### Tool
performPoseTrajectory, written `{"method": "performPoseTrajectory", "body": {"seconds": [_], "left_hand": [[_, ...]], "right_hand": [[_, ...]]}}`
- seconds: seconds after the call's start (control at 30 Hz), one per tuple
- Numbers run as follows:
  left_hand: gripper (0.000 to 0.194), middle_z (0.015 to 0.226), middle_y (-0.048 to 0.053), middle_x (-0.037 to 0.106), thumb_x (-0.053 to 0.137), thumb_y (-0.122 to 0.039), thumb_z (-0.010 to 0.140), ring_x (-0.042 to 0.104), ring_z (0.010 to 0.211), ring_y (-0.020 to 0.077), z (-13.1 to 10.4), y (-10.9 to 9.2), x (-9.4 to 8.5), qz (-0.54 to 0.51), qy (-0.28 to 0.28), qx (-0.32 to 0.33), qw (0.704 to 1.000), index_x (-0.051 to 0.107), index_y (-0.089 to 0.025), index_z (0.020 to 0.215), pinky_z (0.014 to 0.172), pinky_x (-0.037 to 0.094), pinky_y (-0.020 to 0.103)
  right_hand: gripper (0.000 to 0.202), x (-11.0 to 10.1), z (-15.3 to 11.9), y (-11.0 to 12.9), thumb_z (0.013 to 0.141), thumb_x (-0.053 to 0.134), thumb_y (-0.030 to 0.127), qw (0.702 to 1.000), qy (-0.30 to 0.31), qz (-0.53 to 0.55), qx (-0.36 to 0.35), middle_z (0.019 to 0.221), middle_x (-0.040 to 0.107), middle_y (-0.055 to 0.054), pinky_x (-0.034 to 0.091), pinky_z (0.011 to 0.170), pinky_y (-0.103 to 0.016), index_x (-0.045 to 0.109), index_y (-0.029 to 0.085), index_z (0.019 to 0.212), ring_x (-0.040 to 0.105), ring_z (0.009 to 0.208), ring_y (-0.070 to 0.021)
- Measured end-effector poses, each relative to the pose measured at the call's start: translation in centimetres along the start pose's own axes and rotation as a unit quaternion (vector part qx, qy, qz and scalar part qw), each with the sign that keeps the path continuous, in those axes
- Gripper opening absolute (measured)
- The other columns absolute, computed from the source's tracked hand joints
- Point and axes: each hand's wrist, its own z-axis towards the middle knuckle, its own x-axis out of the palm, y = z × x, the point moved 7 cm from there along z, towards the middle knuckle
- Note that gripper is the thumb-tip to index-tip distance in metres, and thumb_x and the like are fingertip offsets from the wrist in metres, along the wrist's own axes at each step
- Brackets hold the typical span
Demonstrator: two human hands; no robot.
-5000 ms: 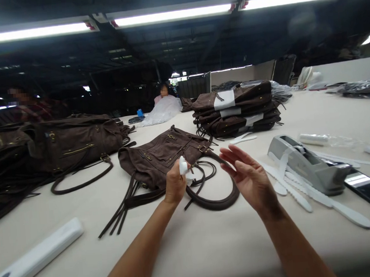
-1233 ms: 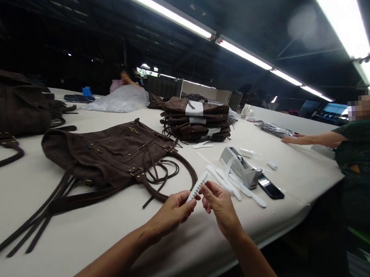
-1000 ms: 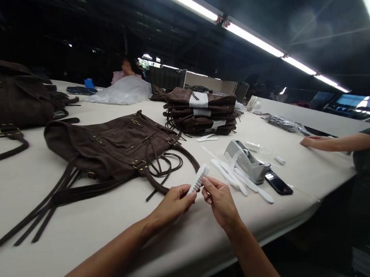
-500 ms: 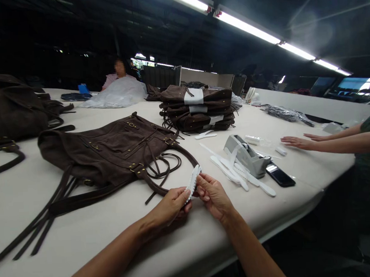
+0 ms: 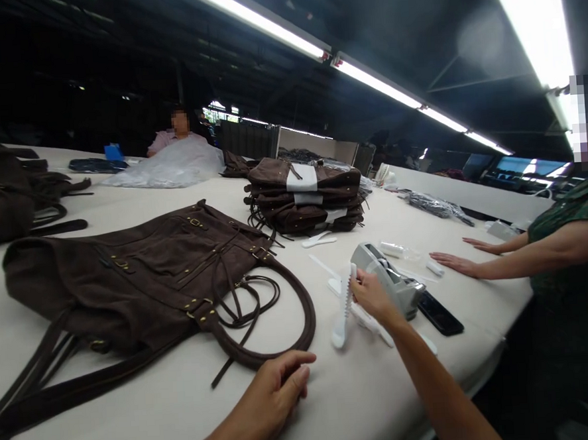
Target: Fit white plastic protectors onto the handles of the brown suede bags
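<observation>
One brown bag [image 5: 143, 276] lies before a stack of four bags [image 5: 305, 196]; the right hand [image 5: 371, 295] pinches one white toothed strip [image 5: 343, 306], while the left hand [image 5: 277, 390] rests loosely open on the worktop [image 5: 136, 415].

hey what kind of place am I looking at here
Probably a handbag factory's finishing or packing floor: a stack of identical brown suede bags, a tape dispenser on the long work table, and fluorescent strip lights overhead.

Bag [image 5: 143, 276] lies on the worktop [image 5: 136, 415] toward the left edge, its handle loop reaching the middle. Behind it, mid-worktop, a stack of bags [image 5: 305, 196]. Tape dispenser [image 5: 390, 280] sits near the right edge, phone [image 5: 440, 312] just right of it, strips [image 5: 341, 303] just left. More bags [image 5: 8, 191] at the far left corner.
</observation>
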Motion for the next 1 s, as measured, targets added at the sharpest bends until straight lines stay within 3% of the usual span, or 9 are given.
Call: {"method": "performPoseTrajectory", "body": {"seconds": [0.1,0.2,0.33,0.43,0.57,0.7,0.77,0.87,1.0], "left_hand": [[0.040,0.070,0.001,0.056,0.049,-0.047,0.089,0.046,0.056,0.0135,0.0,0.3,-0.4,0.029,-0.033,-0.003,0.999,0.063,-0.016,0.110,0.054,0.037,0.025],[0.025,0.085,0.006,0.065,0.053,-0.039,0.090,0.060,0.077,0.0195,-0.3,-1.5,-2.5,0.120,-0.137,0.114,0.977,0.068,-0.021,0.099,0.072,0.047,0.028],[0.018,0.099,0.008,0.064,0.054,-0.026,0.091,0.060,0.096,0.0223,-1.9,-4.2,-6.5,0.286,-0.313,0.309,0.851,0.067,-0.022,0.102,0.088,0.047,0.033],[0.021,0.109,0.010,0.062,0.054,-0.026,0.091,0.057,0.106,0.0248,-1.4,-3.7,-9.6,0.385,-0.362,0.286,0.799,0.064,-0.018,0.108,0.098,0.045,0.041],[0.042,0.126,0.017,0.058,0.059,-0.036,0.089,0.051,0.122,0.0310,0.1,-2.4,-11.0,0.463,-0.308,0.191,0.809,0.057,-0.011,0.122,0.105,0.041,0.050],[0.051,0.132,0.015,0.056,0.066,-0.039,0.084,0.047,0.128,0.0316,0.8,-2.7,-6.8,0.506,-0.157,0.146,0.836,0.055,-0.015,0.128,0.115,0.025,0.055],[0.047,0.127,0.012,0.058,0.069,-0.036,0.080,0.051,0.122,0.0300,0.7,-2.8,-4.0,0.501,-0.103,0.129,0.849,0.059,-0.018,0.123,0.113,0.030,0.051],[0.031,0.117,0.013,0.062,0.062,-0.018,0.082,0.055,0.112,0.0302,0.5,-2.4,-1.5,0.528,-0.089,0.091,0.840,0.065,-0.016,0.112,0.102,0.041,0.046],[0.042,0.109,0.016,0.066,0.043,0.001,0.078,0.060,0.104,0.0310,-0.6,-1.1,-2.3,0.550,-0.072,0.008,0.832,0.063,-0.013,0.111,0.089,0.045,0.043]], "right_hand": [[0.009,-2.1,4.6,-0.7,0.078,0.064,0.025,0.993,-0.025,-0.115,0.019,0.077,0.064,-0.008,0.042,0.069,-0.032,0.063,0.017,0.074,0.060,0.081,-0.0246],[0.019,-1.0,8.0,0.0,0.089,0.055,0.026,0.983,-0.051,-0.176,0.015,0.120,0.060,-0.015,0.039,0.091,-0.037,0.065,0.017,0.103,0.053,0.113,-0.0279],[0.022,4.4,11.9,-0.1,0.092,0.057,0.032,0.980,0.026,-0.193,0.045,0.118,0.061,-0.010,0.043,0.095,-0.042,0.064,0.016,0.106,0.057,0.109,-0.0235],[0.027,7.5,13.3,-1.4,0.091,0.061,0.035,0.978,0.088,-0.167,0.089,0.111,0.063,-0.007,0.052,0.085,-0.043,0.061,0.015,0.109,0.062,0.097,-0.0213],[0.023,8.5,13.2,-1.5,0.092,0.060,0.033,0.988,0.111,-0.066,0.088,0.106,0.064,-0.006,0.055,0.079,-0.038,0.062,0.015,0.106,0.064,0.090,-0.0186],[0.021,6.9,11.5,1.5,0.090,0.062,0.034,0.991,0.063,0.116,0.015,0.096,0.067,-0.004,0.054,0.079,-0.037,0.062,0.014,0.095,0.065,0.087,-0.0178],[0.025,5.8,10.3,3.6,0.088,0.064,0.040,0.974,0.029,0.224,-0.026,0.091,0.069,-0.004,0.054,0.082,-0.036,0.059,0.016,0.093,0.066,0.088,-0.0176],[0.041,4.4,8.4,6.0,0.077,0.069,0.054,0.930,0.008,0.363,-0.063,0.086,0.072,-0.003,0.054,0.083,-0.037,0.056,0.020,0.095,0.068,0.083,-0.0180],[0.047,4.2,5.3,7.4,0.064,0.081,0.052,0.883,0.035,0.465,-0.053,0.081,0.072,-0.003,0.054,0.084,-0.038,0.062,0.019,0.091,0.067,0.070,-0.0156]]}}
